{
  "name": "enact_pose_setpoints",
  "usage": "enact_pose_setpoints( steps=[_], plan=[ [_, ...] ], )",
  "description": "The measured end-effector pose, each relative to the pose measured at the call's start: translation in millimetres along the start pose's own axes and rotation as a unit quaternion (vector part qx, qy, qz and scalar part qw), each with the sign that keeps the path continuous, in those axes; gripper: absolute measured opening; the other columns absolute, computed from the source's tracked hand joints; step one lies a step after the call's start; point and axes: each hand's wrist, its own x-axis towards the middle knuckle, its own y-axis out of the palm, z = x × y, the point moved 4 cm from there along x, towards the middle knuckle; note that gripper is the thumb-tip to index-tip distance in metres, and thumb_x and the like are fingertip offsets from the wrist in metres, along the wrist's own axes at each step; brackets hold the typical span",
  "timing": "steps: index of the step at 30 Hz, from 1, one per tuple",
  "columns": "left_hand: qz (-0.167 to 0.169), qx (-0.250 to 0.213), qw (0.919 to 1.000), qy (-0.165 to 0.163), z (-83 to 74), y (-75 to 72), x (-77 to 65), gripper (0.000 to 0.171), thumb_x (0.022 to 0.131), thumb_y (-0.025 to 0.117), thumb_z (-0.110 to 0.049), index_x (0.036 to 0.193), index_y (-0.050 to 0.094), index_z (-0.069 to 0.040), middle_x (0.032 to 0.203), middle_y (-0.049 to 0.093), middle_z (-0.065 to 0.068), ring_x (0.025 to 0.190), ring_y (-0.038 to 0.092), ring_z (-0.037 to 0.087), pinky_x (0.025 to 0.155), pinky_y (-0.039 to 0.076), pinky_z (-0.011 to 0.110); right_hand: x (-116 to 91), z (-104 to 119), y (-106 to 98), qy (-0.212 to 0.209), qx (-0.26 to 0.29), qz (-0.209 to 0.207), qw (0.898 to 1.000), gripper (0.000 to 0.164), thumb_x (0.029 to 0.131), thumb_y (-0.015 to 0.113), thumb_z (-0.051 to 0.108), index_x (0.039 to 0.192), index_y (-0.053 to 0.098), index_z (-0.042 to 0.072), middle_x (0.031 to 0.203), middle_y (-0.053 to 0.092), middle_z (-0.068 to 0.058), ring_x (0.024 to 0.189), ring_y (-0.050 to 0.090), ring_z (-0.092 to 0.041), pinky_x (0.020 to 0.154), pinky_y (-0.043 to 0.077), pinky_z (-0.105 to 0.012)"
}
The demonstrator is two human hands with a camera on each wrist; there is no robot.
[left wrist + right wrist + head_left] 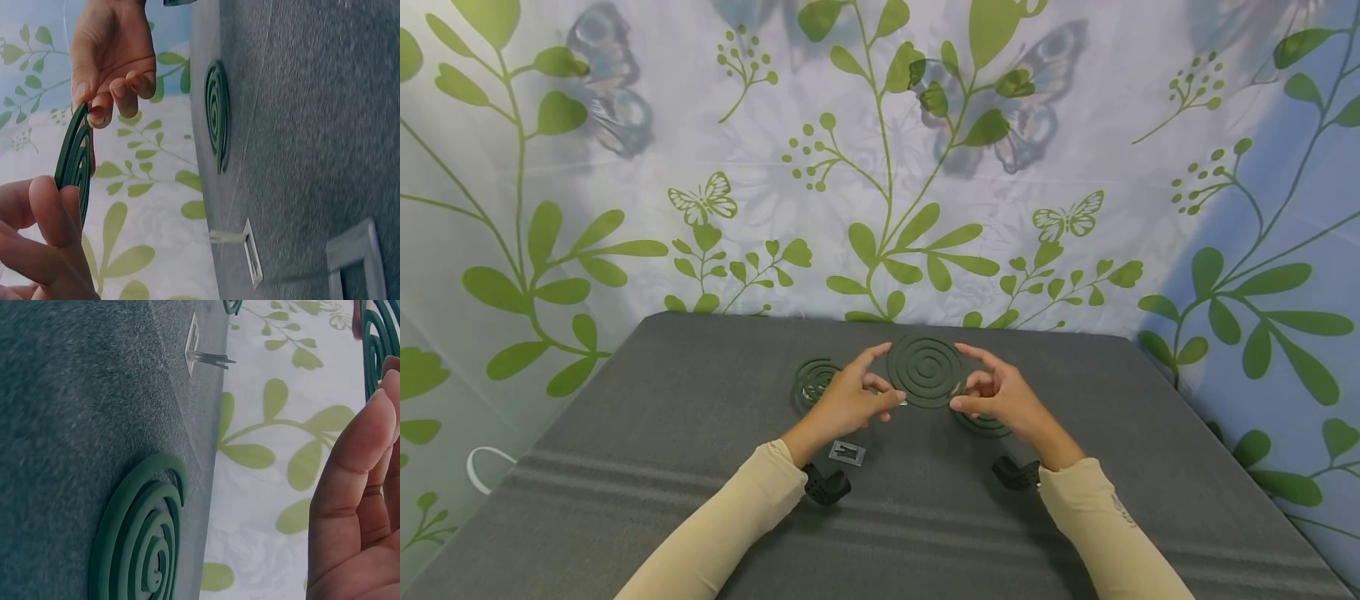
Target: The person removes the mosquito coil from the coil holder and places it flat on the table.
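A dark green mosquito coil [927, 372] is held up above the table, its flat spiral face toward the head camera. My left hand [848, 398] pinches its left edge between thumb and fingers. At the opposite edge, my right hand [1006, 398] grips it the same way. Edge-on in the left wrist view, the coil [74, 150] spans between the two hands. A second coil [140, 531] lies flat on the table below my right hand. Behind my left hand is another coil [805, 371], partly covered by the fingers.
The grey cloth-covered table [647, 400] reaches back to a leaf-patterned curtain [760, 167]. A small metal coil stand [847, 452] lies near my left wrist. Another metal stand [253, 256] with a raised prong sits farther back, between the coils on the table.
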Motion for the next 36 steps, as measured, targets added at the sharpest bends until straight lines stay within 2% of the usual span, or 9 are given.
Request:
enact_pose_setpoints(
  steps=[11,18,20,28,36],
  plan=[
    [0.01,-0.011,0.9999,0.0,-1.7,16.3,-1.7,0.081,0.103,0.075,-0.014,0.171,0.032,-0.012,0.099,0.076,0.005,0.081,0.072,0.046,0.056,0.047,0.03,-15,-2,-8,-0.01,0.002,0.004,1.0,0.088,0.095,0.078,-0.007,0.167,0.027,-0.007,0.087,0.071,0.006,0.068,0.061,-0.013,0.068,0.056,-0.034],
    [0.011,-0.013,0.9998,-0.008,-0.9,27.7,1.5,0.081,0.103,0.076,-0.017,0.171,0.033,-0.014,0.101,0.076,0.005,0.072,0.072,0.023,0.056,0.048,0.03,-22,-3,-14,-0.002,-0.004,0.001,1.0,0.088,0.095,0.079,-0.006,0.166,0.027,-0.009,0.087,0.071,0.006,0.068,0.061,-0.012,0.066,0.055,-0.034],
    [0.011,-0.008,0.9999,-0.008,-0.6,30.5,2.5,0.08,0.103,0.076,-0.018,0.171,0.033,-0.014,0.101,0.076,0.004,0.072,0.073,0.022,0.056,0.049,0.03,-24,-3,-16,-0.002,-0.008,0.001,1.0,0.088,0.095,0.079,-0.006,0.166,0.026,-0.009,0.087,0.071,0.006,0.068,0.062,-0.012,0.066,0.055,-0.034],
    [0.013,-0.004,0.9999,-0.006,-1.3,42.2,4.0,0.08,0.104,0.076,-0.019,0.171,0.033,-0.015,0.101,0.076,0.003,0.083,0.074,0.043,0.057,0.051,0.03,-31,-5,-26,0.003,-0.021,0.002,1.0,0.087,0.096,0.079,-0.005,0.166,0.027,-0.009,0.088,0.071,0.005,0.07,0.064,-0.015,0.066,0.057,-0.035],
    [0.016,-0.006,0.9998,-0.009,-1.5,54.5,7.0,0.08,0.104,0.076,-0.02,0.171,0.032,-0.016,0.103,0.077,0.003,0.082,0.075,0.043,0.056,0.052,0.029,-39,-6,-35,0.017,-0.026,0.001,1.0,0.088,0.096,0.078,-0.004,0.166,0.026,-0.007,0.088,0.07,0.003,0.073,0.067,-0.022,0.067,0.058,-0.036]
  ],
)
